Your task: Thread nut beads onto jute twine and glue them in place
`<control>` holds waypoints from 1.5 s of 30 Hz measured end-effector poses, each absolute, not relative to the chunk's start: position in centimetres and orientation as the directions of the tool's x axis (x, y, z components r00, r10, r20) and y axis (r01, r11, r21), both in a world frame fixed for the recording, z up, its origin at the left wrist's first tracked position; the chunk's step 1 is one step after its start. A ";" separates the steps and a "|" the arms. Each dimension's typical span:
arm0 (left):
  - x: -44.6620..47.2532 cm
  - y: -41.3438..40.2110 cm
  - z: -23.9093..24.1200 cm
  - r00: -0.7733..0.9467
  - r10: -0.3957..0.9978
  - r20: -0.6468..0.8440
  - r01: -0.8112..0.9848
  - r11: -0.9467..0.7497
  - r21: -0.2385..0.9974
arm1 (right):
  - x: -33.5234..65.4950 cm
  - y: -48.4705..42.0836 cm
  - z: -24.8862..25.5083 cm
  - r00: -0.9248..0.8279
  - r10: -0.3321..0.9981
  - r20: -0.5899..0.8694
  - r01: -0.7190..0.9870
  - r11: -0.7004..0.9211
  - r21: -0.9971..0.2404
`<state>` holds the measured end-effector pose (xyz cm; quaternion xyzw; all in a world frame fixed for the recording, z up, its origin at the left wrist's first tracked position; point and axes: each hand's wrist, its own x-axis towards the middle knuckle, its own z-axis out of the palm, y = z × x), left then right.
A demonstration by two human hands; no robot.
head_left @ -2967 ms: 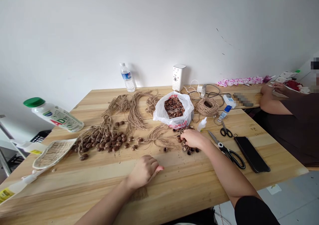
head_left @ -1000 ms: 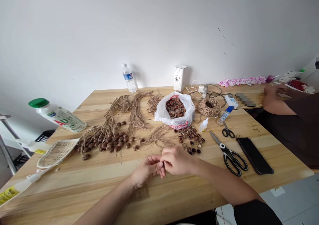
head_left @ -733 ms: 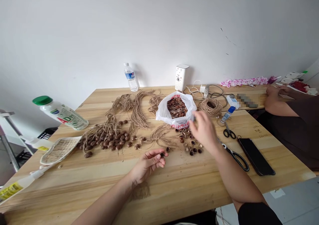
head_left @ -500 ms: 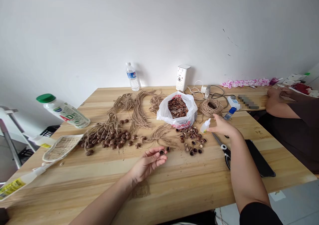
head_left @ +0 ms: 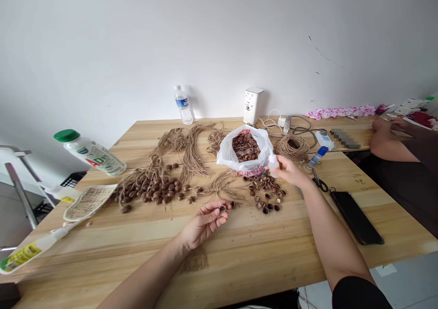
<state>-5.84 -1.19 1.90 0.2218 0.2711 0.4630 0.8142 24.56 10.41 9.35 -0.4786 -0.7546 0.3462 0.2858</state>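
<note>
Shifted leftward since a moment earlier, a small white bottle (head_left: 273, 165) is now in a worker's grasp. Nearest the camera, the left hand (head_left: 201, 224) pinches a brown half-shell (head_left: 222, 208) between thumb and fingers above a wooden table (head_left: 260, 254); what the shell contains is hard to make out. Farther on, past scattered shells (head_left: 268, 196), the right hand (head_left: 289, 170) has its fingers clamped around the bottle, near a plastic bag (head_left: 226, 154) of shells. Behind, a clear water bottle (head_left: 185, 110) stands by the wall (head_left: 219, 39).
</note>
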 end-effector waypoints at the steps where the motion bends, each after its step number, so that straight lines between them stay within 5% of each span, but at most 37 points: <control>1: -5.8 -1.2 1.9 0.419 0.874 -0.244 -0.631 0.474 0.614 | 23.6 9.6 10.1 -0.423 0.897 0.127 0.504 0.349 -0.790; 5: -5.8 -1.2 1.9 0.410 0.870 -0.275 -0.617 0.486 0.619 | 20.2 5.6 12.5 -0.627 0.766 0.138 0.508 0.537 -0.673; 14: -5.5 -1.3 1.8 0.436 0.866 -0.245 -0.581 0.479 0.658 | 17.7 1.6 14.0 -0.716 0.659 0.231 0.450 0.688 -0.570; 24: -5.3 -1.6 1.5 0.476 0.850 -0.227 -0.535 0.485 0.692 | 16.6 0.9 13.9 -0.764 0.627 0.155 0.502 0.727 -0.468; 36: -5.2 -1.5 1.6 0.387 0.875 -0.290 -0.573 0.475 0.668 | 12.6 0.9 10.0 -0.602 0.685 0.410 0.107 0.578 -0.809; 45: -5.2 -1.5 2.1 0.421 0.871 -0.255 -0.567 0.471 0.675 | 13.7 2.2 9.6 -0.359 0.929 0.085 -0.096 0.054 -0.994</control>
